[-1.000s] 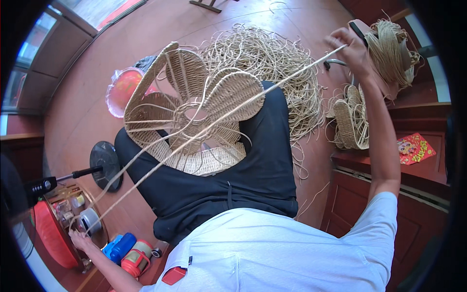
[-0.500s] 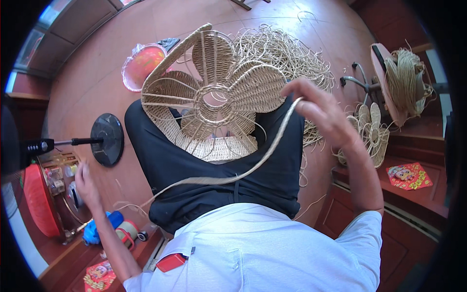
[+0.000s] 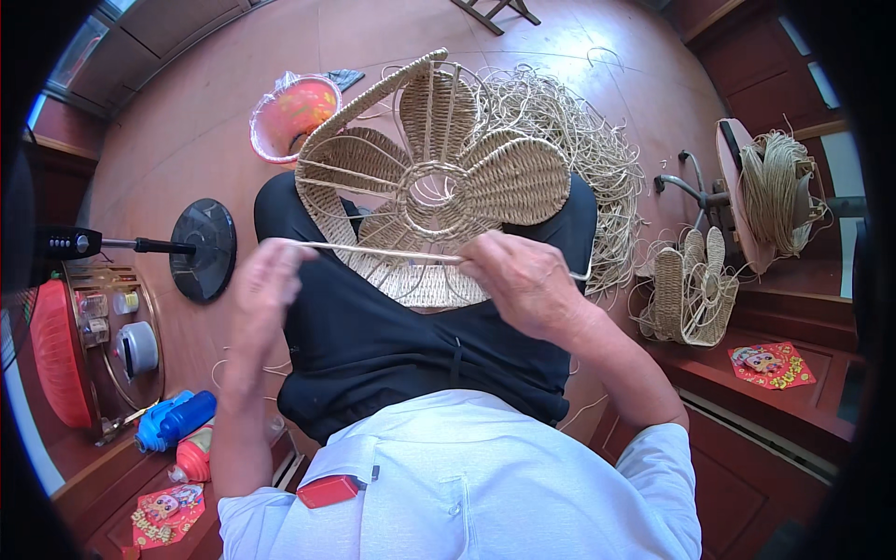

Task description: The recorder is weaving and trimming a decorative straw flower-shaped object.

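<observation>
A: Head view, looking down at the lap: how far has the weaving got?

B: Judging from the flower frame [image 3: 434,182] resting on the knees, it is partly done. I count five petals filled with cord that I can make out; one petal at upper left and the ring in the middle show bare ribs, so filling is left there.

A: And the hands?

B: They sit apart, with one strand [image 3: 383,250] stretched taut between them across the frame's lower edge. The left hand [image 3: 266,280] pinches one end; the right hand [image 3: 523,280] is closed on the strand near the other end, which pokes out past it.

A: Counts?

B: One frame in work, one finished-looking woven flower [image 3: 691,289] leaning by the bench at right, one loose heap of cord [image 3: 579,140] on the floor behind the frame, one spool of cord [image 3: 775,191], one orange bucket [image 3: 294,112], one fan base [image 3: 205,247].
</observation>
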Demonstrator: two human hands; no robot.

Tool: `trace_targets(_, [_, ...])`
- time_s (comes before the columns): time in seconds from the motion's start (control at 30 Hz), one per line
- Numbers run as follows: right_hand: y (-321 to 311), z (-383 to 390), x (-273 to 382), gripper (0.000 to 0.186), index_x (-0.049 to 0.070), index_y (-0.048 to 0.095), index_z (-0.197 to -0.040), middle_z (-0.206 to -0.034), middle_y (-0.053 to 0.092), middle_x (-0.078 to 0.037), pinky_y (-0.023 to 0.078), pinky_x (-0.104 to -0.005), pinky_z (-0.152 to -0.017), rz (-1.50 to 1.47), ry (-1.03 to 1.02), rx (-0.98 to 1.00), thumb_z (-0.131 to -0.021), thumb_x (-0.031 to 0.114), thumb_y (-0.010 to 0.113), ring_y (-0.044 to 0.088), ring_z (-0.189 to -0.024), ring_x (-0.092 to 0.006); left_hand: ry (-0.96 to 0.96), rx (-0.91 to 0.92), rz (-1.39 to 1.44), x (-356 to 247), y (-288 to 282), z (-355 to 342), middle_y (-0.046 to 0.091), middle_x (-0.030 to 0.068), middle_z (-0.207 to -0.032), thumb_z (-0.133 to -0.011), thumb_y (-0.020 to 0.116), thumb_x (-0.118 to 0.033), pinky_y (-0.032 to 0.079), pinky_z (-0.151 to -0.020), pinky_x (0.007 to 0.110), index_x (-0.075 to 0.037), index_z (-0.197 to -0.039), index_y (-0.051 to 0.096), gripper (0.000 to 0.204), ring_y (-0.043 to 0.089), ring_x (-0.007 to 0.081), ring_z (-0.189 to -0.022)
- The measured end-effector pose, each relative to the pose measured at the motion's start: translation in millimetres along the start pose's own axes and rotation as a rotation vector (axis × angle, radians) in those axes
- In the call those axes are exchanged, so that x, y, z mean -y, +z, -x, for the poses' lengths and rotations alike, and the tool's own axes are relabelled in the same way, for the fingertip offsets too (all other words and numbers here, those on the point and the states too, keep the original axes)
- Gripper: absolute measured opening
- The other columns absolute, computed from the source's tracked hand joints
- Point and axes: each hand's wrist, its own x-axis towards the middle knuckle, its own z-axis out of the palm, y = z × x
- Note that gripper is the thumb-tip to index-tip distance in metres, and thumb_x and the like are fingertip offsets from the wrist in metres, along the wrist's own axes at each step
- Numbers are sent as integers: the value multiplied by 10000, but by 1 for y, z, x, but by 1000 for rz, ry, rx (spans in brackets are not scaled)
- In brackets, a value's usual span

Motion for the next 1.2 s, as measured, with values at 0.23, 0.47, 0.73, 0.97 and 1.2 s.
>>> trace_targets(0.23, [-8,20,-30,160,64,623,-1081,-947,643,-128,552,-465,-755,82,76,-76,-1069,222,639,697,-872,-357,33,-437,-450,82,-156,-27,526,-35,-724,-1113,567,-250,378,-607,257,-50,-1082,741,267,487,69,-654])
trace_targets(0.47, [-6,15,-29,128,65,641,-1055,-931,663,-125,561,-462,-726,126,92,-142,-1055,193,650,709,-853,-358,-254,-721,-1638,26,-157,-30,723,213,-1187,-1087,526,-196,512,-971,573,-6,-1185,710,282,676,449,-1117])
trace_targets(0.73, [25,-28,5,157,70,637,-1007,-853,670,-123,552,-445,-660,20,4,-138,-1031,210,702,705,-767,-344,422,185,-299,-43,94,-4,731,158,-1175,-1115,525,-110,559,-940,376,-15,-1437,605,345,725,269,-1053])
trace_targets(0.97, [3,-61,-14,198,52,718,-1003,-906,722,-122,566,-419,-654,-68,150,-294,-1029,248,733,747,-775,-299,541,-8,-363,-42,94,-47,728,120,-928,-1066,634,-69,566,-739,354,-10,-1191,718,163,754,211,-851])
trace_targets(1.2, [-6,-113,-33,250,97,672,-1252,-921,785,-139,610,-444,-726,200,242,-263,-1036,224,673,783,-794,-331,925,-362,-802,-50,81,-111,708,104,-997,-975,699,-57,565,-826,440,-63,-1149,743,180,713,324,-912])
